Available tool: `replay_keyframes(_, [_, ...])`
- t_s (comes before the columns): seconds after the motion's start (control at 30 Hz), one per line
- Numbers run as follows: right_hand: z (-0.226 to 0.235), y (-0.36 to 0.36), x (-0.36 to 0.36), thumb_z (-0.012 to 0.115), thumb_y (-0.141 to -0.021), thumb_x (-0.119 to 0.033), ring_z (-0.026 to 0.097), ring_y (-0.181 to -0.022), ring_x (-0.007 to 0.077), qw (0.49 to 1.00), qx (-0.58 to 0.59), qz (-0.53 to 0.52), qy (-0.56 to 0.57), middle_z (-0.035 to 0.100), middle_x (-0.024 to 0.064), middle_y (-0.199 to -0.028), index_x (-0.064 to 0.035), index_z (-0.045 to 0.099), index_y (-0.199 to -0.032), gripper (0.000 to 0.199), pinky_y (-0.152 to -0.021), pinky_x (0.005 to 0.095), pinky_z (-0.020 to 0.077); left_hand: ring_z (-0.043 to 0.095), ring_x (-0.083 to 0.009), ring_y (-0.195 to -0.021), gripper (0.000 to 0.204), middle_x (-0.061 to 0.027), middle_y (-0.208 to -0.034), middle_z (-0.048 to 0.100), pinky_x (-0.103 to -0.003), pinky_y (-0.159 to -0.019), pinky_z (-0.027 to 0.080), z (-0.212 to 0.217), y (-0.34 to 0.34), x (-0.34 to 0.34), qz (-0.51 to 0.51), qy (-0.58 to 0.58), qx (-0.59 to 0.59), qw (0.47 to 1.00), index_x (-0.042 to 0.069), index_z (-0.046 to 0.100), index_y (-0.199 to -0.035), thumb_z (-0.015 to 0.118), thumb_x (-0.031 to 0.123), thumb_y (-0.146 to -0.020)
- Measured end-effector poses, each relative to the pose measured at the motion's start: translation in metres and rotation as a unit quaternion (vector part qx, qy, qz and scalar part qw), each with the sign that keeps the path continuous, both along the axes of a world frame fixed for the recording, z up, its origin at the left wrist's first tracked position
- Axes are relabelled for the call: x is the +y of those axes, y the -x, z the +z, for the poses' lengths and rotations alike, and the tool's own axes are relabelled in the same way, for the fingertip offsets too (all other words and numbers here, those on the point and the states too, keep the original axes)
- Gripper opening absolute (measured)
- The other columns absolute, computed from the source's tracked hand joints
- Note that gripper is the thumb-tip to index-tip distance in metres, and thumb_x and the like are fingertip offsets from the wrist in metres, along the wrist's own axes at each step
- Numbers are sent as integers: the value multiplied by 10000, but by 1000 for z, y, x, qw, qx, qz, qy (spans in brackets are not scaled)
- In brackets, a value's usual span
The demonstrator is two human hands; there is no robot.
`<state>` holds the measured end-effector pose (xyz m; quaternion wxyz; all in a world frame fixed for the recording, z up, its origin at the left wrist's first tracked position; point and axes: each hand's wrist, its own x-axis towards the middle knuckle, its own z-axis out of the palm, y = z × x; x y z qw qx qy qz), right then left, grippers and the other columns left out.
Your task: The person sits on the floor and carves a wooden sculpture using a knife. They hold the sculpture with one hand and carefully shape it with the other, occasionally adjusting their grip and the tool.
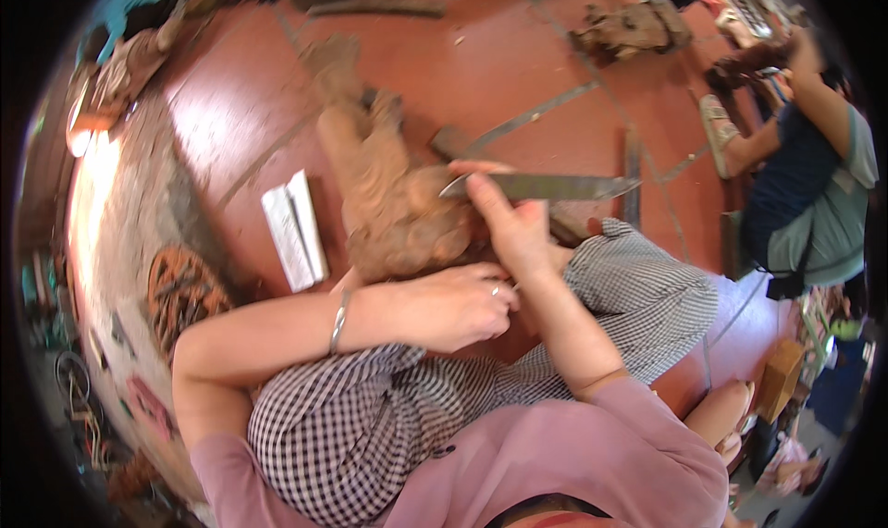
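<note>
A brown, clay-like carved figure (384,181) lies on the tiled floor in front of me, its rounded, lumpy end close to my hands. My right hand (513,218) grips a flat grey metal blade (560,188) between thumb and fingers. The blade lies roughly level, its left point against or just over the figure and its right point reaching past my knee. My left hand (462,310), wearing a ring, is curled closed beside the figure's near end. Whatever its fingers may hold is hidden.
A white folded strip (294,232) lies left of the figure. A round orange container of tools (185,297) stands farther left. Another brown carved piece (634,28) is at the far right, a dark stick (377,7) at the back. A person (805,176) sits on the right.
</note>
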<state>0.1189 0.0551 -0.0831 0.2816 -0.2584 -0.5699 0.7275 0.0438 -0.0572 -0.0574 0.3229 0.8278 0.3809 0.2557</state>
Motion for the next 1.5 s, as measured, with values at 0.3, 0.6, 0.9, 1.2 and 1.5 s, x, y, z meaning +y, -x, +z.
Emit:
replay_keyframes(0.3, [8,-2,19,612,-974,-154,642,-936,127,995,9,46,86,709,105,-1049,10,684,-988,180,-865,297,532,594,-268,-1109,80,-93,-848,675,-483,-1088,365,0,0,-7,13,3,4,1000,26,657,-745,663,104,-760])
replay_keyframes(0.6, [28,0,20,710,-905,-225,594,-802,97,983,-119,107,-92,674,23,-870,4,679,-1089,296,-698,280,503,595,-281,-1142,109,-118,-897,696,-482,-1109,362,-4,-2,-8,39,30,-6,999,8,679,-770,678,117,-758])
replay_keyframes(0.9, [26,2,34,709,-887,-150,606,-802,104,982,-95,126,-105,692,19,-876,-8,727,-1019,195,-725,274,499,603,-289,-1131,114,-146,-941,694,-467,-1105,375,2,-1,-8,19,11,12,1000,1,691,-790,674,108,-755])
replay_keyframes(1.2, [33,8,40,693,-882,-119,606,-777,99,979,-112,152,-76,696,23,-842,7,712,-973,157,-691,263,492,607,-287,-1125,120,-154,-917,693,-471,-1101,378,4,0,-7,21,25,5,999,-8,686,-772,678,109,-743])
replay_keyframes(1.5, [34,15,40,706,-894,-123,588,-836,80,965,-134,182,-133,678,10,-899,-21,723,-1041,180,-760,239,472,618,-302,-1099,122,-169,-933,691,-467,-1090,386,5,1,-7,27,24,-5,999,-20,679,-771,661,99,-751])
